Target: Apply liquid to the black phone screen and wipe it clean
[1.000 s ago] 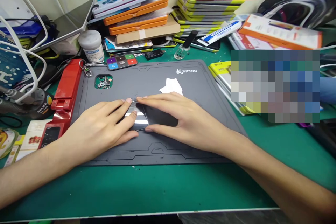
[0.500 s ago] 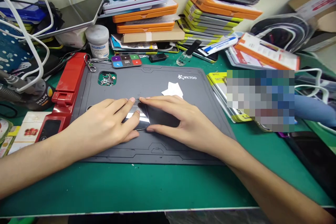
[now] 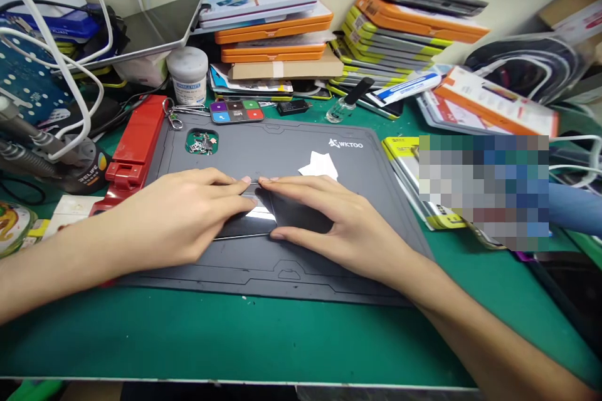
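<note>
1. At the left of the green worktop [image 3: 282, 341], a red hinged tool [image 3: 142, 131] lies along the edge of a dark grey mat [image 3: 226, 269]
2. The left hand [image 3: 185, 210] covers the left part of a glossy dark slab [image 3: 237, 227]; its fingers lie close together, one tip by the far edge and another on the slab's face; the thumb is hidden, so whether it pinches cannot be told
3. Beyond that hand, small metal pieces [image 3: 203, 143] sit in a cut-out in the mat
4. The slab rests mid-mat between the hands, catching a bright reflection; light, even fingertip pressure would probably suit it better than one hard push
5. Farther back lies crumpled white paper [image 3: 320, 165]
6. The right hand [image 3: 352, 213] spreads thumb and forefinger apart, spanning the slab's right end, a tip at each corner; keeping both corners steady should help stop it sliding
7. At right, yellow-edged packages [image 3: 399, 153] lie beside the mat
</note>
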Available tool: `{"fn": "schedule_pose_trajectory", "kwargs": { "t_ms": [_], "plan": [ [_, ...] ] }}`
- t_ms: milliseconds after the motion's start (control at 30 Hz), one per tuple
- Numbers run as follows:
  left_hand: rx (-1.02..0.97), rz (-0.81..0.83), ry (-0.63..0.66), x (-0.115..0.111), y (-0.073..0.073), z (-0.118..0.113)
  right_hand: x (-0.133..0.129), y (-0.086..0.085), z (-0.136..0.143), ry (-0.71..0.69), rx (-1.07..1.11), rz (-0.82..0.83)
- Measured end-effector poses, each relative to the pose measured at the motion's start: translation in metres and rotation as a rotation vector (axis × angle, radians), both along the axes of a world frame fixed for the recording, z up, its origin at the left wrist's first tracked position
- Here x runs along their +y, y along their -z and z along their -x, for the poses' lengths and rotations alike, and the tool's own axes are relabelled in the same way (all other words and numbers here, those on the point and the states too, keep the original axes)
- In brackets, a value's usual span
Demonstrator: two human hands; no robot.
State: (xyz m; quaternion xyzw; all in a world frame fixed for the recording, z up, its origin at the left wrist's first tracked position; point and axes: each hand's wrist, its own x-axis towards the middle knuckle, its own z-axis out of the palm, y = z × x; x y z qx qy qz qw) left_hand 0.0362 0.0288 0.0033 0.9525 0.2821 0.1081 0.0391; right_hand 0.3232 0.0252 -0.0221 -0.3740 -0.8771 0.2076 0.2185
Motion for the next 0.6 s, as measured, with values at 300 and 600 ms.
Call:
{"fn": "schedule_pose_trajectory", "kwargs": {
  "t_ms": [300, 600],
  "plan": [
    [-0.017, 0.45, -0.054, 0.025, -0.014, 0.02, -0.001, 0.007, -0.002, -0.002, -0.005, -0.042],
    [-0.045, 0.449, -0.045, 0.023, -0.012, 0.021, -0.003, 0.006, -0.001, 0.001, -0.022, -0.046]
  ]
}}
